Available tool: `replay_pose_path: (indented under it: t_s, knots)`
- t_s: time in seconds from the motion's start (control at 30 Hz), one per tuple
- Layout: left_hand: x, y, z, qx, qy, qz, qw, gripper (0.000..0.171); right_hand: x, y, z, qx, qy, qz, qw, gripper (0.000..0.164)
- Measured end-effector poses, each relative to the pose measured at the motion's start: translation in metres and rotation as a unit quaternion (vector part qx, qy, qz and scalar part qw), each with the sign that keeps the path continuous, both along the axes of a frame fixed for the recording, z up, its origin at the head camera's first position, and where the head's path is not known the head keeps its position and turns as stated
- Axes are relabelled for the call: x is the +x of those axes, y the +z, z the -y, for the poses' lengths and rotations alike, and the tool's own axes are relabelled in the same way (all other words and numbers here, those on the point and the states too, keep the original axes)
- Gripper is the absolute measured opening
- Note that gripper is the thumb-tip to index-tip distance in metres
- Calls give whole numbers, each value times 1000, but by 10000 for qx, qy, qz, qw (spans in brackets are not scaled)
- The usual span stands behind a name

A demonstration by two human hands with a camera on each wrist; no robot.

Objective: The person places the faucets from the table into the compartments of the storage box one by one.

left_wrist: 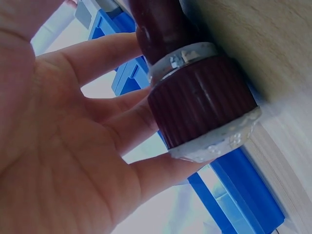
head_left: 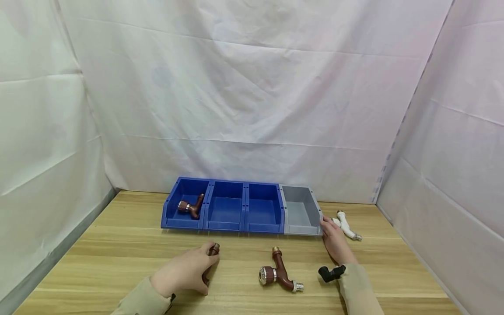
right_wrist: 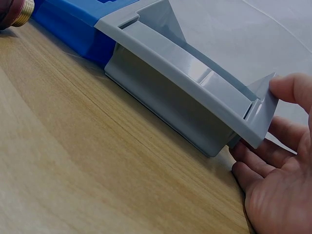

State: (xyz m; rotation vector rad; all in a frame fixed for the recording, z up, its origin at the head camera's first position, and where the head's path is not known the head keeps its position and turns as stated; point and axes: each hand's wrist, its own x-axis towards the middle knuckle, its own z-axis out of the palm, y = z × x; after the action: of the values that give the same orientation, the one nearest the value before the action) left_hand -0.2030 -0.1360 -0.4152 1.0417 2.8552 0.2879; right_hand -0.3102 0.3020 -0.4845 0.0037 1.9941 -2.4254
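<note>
My left hand (head_left: 185, 269) curls its fingers round a brown tap (left_wrist: 202, 100), lower left of centre; with my palm off it, it could slip. My right hand (head_left: 336, 240) pinches the grey bin (head_left: 300, 212), right of centre; tugging could skew the adjoining blue bins (head_left: 224, 210). A second tap (head_left: 280, 272), lower centre, obstructs leftward-rightward sweeps; a white tap (head_left: 346, 227) crowds my right hand.

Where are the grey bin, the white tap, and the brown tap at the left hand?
Grey bin (head_left: 298, 213), head view: its inner floor.
White tap (head_left: 344, 225), head view: its body.
Brown tap (left_wrist: 202, 101), left wrist view: its ribbed handle.
</note>
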Motion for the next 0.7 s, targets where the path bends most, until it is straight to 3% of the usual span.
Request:
replay_pose_path:
  t_s: [0.17,0.7]
  knots:
    - [0,-1,1,69,-20,-14,10000,75,0,3,2,-64,-44,124,9999,58]
    - [-2,-2,2,119,-76,120,9998,78,1,4,2,-117,-74,149,9998,57]
